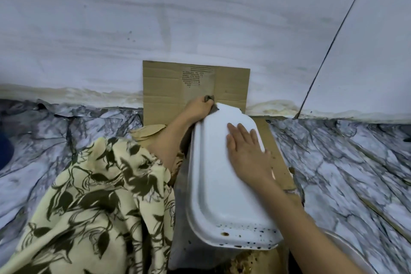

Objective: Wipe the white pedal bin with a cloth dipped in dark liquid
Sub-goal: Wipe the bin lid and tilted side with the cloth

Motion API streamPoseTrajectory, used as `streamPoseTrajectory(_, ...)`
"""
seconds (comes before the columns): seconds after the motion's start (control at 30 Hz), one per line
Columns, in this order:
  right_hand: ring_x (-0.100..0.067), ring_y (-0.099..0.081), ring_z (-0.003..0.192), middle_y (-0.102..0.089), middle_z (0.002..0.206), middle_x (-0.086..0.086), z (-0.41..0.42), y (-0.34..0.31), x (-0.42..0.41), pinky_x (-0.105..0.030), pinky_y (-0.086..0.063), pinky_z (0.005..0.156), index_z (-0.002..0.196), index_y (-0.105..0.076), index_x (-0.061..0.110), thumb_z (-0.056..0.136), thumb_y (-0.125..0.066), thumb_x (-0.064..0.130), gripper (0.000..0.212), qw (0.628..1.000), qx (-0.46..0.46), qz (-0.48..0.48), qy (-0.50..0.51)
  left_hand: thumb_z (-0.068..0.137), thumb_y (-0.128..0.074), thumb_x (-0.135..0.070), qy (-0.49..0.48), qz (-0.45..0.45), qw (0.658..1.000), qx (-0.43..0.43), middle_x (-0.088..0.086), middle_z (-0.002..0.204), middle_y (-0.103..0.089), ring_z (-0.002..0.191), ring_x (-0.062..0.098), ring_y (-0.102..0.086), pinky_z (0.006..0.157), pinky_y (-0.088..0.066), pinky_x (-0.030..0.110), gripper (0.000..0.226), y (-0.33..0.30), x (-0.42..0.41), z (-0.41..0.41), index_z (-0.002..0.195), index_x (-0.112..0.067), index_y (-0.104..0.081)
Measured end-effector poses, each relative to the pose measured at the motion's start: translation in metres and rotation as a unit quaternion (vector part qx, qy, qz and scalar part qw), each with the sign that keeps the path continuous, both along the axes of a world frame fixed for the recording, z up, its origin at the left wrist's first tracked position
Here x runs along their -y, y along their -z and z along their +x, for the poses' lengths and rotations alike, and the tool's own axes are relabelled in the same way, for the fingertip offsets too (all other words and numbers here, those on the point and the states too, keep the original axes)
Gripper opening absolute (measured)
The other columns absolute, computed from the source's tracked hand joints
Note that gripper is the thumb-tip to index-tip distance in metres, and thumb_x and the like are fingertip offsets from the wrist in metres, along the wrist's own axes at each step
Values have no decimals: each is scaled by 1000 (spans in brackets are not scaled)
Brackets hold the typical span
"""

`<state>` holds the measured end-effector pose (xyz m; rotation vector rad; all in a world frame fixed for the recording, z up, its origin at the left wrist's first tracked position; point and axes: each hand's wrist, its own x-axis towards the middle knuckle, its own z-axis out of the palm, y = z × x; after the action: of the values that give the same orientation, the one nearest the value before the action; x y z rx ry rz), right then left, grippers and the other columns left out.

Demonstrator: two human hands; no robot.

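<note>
The white pedal bin [213, 180] lies on its side on cardboard, its length running away from me. Dark specks dot its near end. My left hand [199, 108] grips a dark grey cloth [210, 99] at the bin's far left corner, and the cloth touches the bin's edge there. My right hand [246, 153] lies flat on the bin's upper face with straight fingers, pressing it down. Most of the cloth is hidden inside my left fist.
A cardboard sheet [164, 87] leans against the pale wall and runs under the bin. The floor [344, 158] has a grey marble pattern. Leaf-print fabric [100, 196] covers my lap at left. A pale rounded rim [347, 244] shows at the lower right.
</note>
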<state>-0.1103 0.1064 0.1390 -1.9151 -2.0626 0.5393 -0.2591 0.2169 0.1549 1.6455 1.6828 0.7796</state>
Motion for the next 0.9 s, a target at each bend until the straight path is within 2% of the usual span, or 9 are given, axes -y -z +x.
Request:
streamPoseTrajectory(0.17, -18, 9, 147, 0, 160, 12, -35, 2, 9, -57, -2, 114, 150, -10, 37, 101, -15, 42, 49, 999, 32, 19, -12, 99, -41, -12, 9, 66, 996, -66, 26, 108, -63, 102, 37, -58, 88, -44, 43, 26, -3, 28, -29, 104, 5, -59)
streamPoseTrajectory(0.3, -28, 14, 146, 5, 160, 3, -75, 1, 27, -63, 6, 111, 152, -5, 27, 102, -12, 39, 52, 993, 86, 16, -76, 99, -46, -14, -3, 98, 994, -56, 14, 105, -67, 97, 26, -59, 71, -39, 21, 23, -30, 80, -72, 107, -2, -64)
streamPoseTrajectory(0.4, -24, 5, 147, -6, 160, 3, -71, -13, 25, -56, 3, 114, 150, -17, 25, 102, -21, 38, 50, 997, 38, 7, -65, 99, -48, -23, -45, 72, 986, 141, 9, 95, -69, 87, 23, -64, 74, -48, 25, 22, -68, 114, -86, 96, -11, -65)
streamPoseTrajectory(0.47, -20, -9, 147, -18, 158, 3, -56, -26, 27, -45, -5, 118, 148, -26, 24, 102, -28, 38, 47, 992, -122, -20, -29, 98, -49, -22, -54, 63, 952, 293, 9, 90, -71, 80, 19, -68, 68, -53, 26, 21, -94, 129, -87, 90, -11, -65)
streamPoseTrajectory(0.57, -15, -31, 138, -34, 152, 5, -36, -45, 46, -27, -24, 107, 144, -36, 25, 100, -31, 45, 48, 910, -411, -40, 26, 96, -50, -18, -22, 33, 877, 479, 10, 89, -74, 79, 16, -71, 71, -58, 26, 22, -122, 144, -82, 95, -4, -68)
streamPoseTrajectory(0.67, -11, -38, 132, -43, 144, 8, -21, -59, 65, -25, -27, 98, 140, -44, 24, 98, -29, 52, 52, 869, -488, -23, 76, 95, -50, -15, 6, -37, 807, 589, 12, 89, -73, 78, 18, -71, 74, -59, 29, 26, -124, 153, -70, 91, -2, -72)
streamPoseTrajectory(0.73, -9, -42, 124, -48, 140, 6, -16, -63, 75, -25, -29, 96, 138, -47, 22, 100, -30, 47, 48, 865, -495, -13, 83, 96, -50, -15, -32, -64, 859, 506, 12, 98, -71, 87, 18, -69, 77, -57, 28, 24, -109, 157, -60, 106, 0, -67)
streamPoseTrajectory(0.8, -9, -45, 121, -51, 138, 3, -14, -64, 83, -25, -31, 96, 137, -47, 20, 101, -32, 42, 45, 870, -486, -18, 83, 95, -54, -13, -124, -50, 939, 316, 15, 119, -63, 108, 27, -62, 89, -50, 34, 34, -87, 160, -59, 126, 0, -54)
streamPoseTrajectory(0.9, -8, -55, 106, -57, 129, -8, -12, -59, 90, -32, -39, 96, 118, -57, 11, 102, -34, 36, 38, 888, -452, -14, 81, 94, -54, -12, -205, 7, 967, 149, 14, 131, -56, 116, 31, -55, 89, -46, 38, 38, -66, 170, -67, 132, -6, -50)
